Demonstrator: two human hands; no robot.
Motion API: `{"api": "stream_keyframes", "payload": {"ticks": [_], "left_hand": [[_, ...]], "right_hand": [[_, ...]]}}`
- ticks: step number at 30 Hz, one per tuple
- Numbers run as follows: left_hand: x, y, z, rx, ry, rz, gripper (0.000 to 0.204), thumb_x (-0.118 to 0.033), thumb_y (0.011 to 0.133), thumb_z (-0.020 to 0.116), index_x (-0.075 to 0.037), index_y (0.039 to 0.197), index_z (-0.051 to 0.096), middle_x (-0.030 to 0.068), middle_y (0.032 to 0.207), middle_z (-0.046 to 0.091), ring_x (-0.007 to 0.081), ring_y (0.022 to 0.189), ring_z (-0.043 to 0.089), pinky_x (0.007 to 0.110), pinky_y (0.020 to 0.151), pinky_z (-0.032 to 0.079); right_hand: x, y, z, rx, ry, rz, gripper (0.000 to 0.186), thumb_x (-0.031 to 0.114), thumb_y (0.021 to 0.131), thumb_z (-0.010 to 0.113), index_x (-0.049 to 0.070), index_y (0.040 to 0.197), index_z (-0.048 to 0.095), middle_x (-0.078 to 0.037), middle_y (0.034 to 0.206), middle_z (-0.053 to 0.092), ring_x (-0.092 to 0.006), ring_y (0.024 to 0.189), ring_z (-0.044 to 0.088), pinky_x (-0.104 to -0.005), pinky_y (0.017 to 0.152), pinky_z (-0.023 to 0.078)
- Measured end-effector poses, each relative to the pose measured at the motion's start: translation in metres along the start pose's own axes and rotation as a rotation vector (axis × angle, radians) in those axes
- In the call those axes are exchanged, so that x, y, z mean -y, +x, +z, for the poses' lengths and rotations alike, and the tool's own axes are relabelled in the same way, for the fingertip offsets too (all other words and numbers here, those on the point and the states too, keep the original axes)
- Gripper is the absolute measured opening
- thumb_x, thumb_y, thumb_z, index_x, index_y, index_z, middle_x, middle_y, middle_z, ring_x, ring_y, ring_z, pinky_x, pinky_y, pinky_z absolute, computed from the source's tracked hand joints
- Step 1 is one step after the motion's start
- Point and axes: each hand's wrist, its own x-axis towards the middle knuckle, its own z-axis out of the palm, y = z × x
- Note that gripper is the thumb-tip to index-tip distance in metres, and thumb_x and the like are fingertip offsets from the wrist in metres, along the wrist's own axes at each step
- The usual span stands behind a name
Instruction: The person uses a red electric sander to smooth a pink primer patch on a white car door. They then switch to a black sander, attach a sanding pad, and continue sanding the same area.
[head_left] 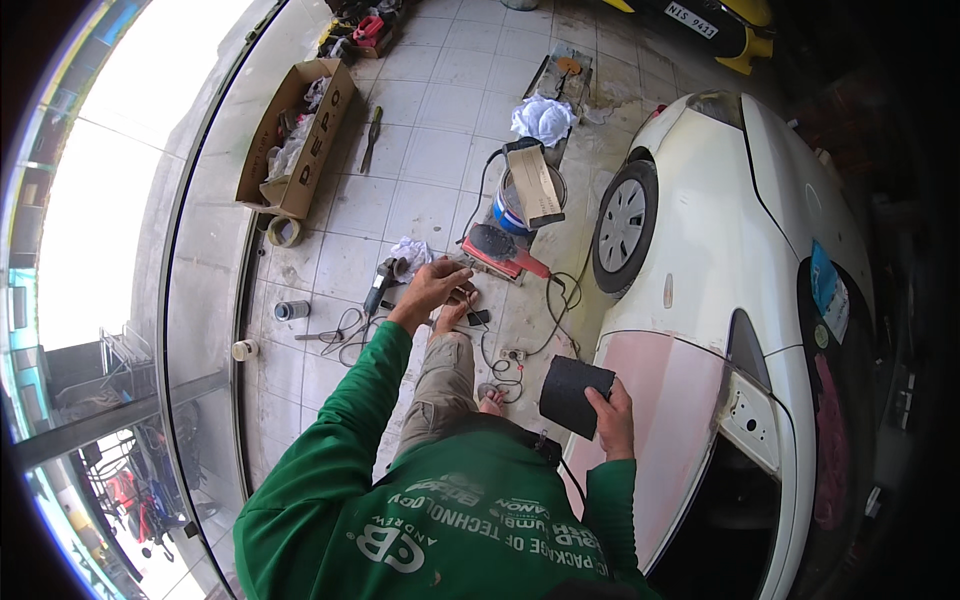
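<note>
The black sheet [574,394] is in the right hand [614,416], pinched at its four-o'clock side. From the sheet, the car's pink panel [665,390] lies at three o'clock, its wheel [624,228] toward one. The left hand [438,288] is raised at ten o'clock, fingers bent and close together; whether it grips anything, I cannot tell. The red sander [512,260] sits at eleven, the bucket [509,212] just beyond.

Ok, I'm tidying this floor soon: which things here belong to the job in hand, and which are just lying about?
Probably the job's:
- black sheet, in the right hand
- pinkish car panel
- perhaps the red sander

Seemingly just lying about:
- carton
- tape roll
- grinder
- white jar
</note>
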Motion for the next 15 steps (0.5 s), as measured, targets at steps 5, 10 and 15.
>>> {"api": "stream_keyframes", "payload": {"ticks": [5, 10, 15], "left_hand": [[-0.067, 0.217, -0.044, -0.228, 0.368, 0.228, 0.038, -0.028, 0.097, 0.075, -0.001, 0.122, 0.072, 0.0129, 0.106, 0.078, 0.0246, 0.089, 0.076, 0.035, 0.079, 0.062], [-0.101, 0.399, -0.012, -0.251, 0.745, 0.464, 0.075, -0.039, 0.081, 0.085, -0.006, 0.144, 0.06, 0.0213, 0.131, 0.069, 0.042, 0.121, 0.067, 0.048, 0.103, 0.055], [-0.101, 0.475, 0.033, 0.01, 1.013, 0.405, 0.092, -0.038, 0.074, 0.09, -0.011, 0.152, 0.05, 0.021, 0.138, 0.066, 0.0411, 0.127, 0.064, 0.048, 0.109, 0.052]], "right_hand": [[-0.018, 0.003, 0.017, -0.144, -0.181, 0.277, 0.032, 0.011, 0.094, 0.071, -0.001, 0.123, 0.067, -0.014, 0.112, 0.075, -0.0252, 0.102, 0.071, -0.0384, 0.096, 0.053], [-0.017, -0.011, 0.054, -0.166, -0.403, 0.431, 0.038, 0.02, 0.093, 0.076, -0.001, 0.123, 0.066, -0.017, 0.113, 0.071, -0.0317, 0.108, 0.068, -0.0436, 0.096, 0.052], [-0.064, -0.046, 0.079, -0.203, -0.354, 0.53, 0.034, 0.012, 0.09, 0.076, -0.003, 0.12, 0.07, -0.012, 0.103, 0.078, -0.0208, 0.093, 0.073, -0.0375, 0.085, 0.058]]}}
